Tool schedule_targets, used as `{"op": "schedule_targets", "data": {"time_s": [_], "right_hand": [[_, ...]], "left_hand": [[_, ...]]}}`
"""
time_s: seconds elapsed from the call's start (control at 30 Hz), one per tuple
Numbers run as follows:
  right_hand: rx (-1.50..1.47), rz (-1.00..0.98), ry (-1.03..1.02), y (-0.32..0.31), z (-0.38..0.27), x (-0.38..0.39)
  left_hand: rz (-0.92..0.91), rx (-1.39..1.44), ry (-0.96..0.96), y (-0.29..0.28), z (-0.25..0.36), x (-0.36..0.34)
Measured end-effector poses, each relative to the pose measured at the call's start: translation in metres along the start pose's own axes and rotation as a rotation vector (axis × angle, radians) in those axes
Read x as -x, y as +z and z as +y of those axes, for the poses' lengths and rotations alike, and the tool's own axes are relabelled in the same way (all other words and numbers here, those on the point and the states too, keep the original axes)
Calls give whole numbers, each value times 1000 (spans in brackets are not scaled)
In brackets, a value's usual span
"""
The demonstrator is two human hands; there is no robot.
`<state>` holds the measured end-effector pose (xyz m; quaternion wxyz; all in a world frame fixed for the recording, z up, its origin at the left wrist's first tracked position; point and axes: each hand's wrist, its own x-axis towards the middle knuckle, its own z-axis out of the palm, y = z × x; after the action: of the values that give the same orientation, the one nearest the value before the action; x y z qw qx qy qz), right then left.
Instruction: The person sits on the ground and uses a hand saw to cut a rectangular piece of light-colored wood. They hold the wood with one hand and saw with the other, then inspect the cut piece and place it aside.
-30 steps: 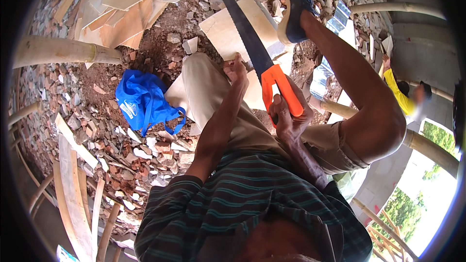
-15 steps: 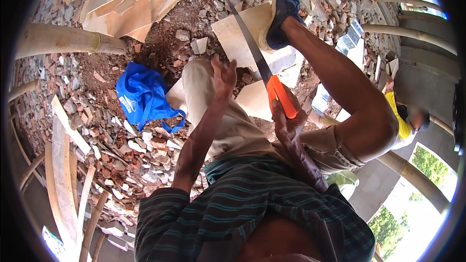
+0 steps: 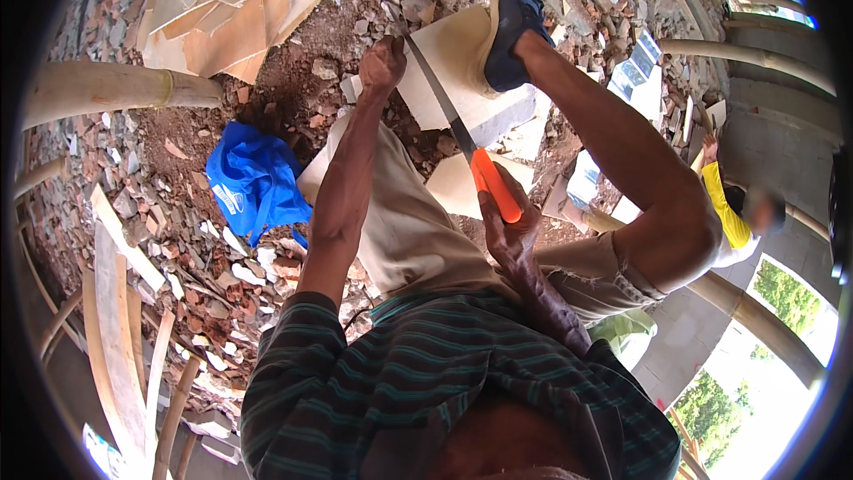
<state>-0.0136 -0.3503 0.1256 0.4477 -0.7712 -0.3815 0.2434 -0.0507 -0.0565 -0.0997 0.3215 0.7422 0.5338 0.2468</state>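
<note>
My right hand [image 3: 511, 231] is closed around the orange handle of a hand saw [image 3: 442, 98], whose long dark blade slants up and away across a pale board [image 3: 440, 36]. My left hand [image 3: 382, 62] is closed at the board's left edge, beside the blade's far end; what its fingers hold is hidden. My right foot, in a dark shoe [image 3: 511, 31], rests on the board. A pale grey block [image 3: 520, 129] shows under the board, and another pale sheet [image 3: 471, 187] lies below it.
Stacked boards [image 3: 240, 9] lie at upper left, a blue bag [image 3: 249, 178] beside my left leg. Rubble covers the ground. Bamboo poles [image 3: 124, 89] jut in from both sides, with wooden strips [image 3: 115, 329] at lower left. A person in yellow [image 3: 729, 204] is at the right, by a grey block wall.
My left hand has risen from near my left knee, opening on the way, to the board's upper left edge and closed there. The saw has shifted, and my right foot has lowered onto the board.
</note>
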Motion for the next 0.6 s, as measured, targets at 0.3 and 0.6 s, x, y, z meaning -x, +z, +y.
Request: {"op": "schedule_targets", "data": {"time_s": [0.3, 0.6], "right_hand": [[101, -18, -40, -17, 6, 14], [94, -48, -73, -23, 5, 20]], "left_hand": [[130, -18, -32, -9, 13, 21], [100, -33, -7, 1, -2, 25]]}}
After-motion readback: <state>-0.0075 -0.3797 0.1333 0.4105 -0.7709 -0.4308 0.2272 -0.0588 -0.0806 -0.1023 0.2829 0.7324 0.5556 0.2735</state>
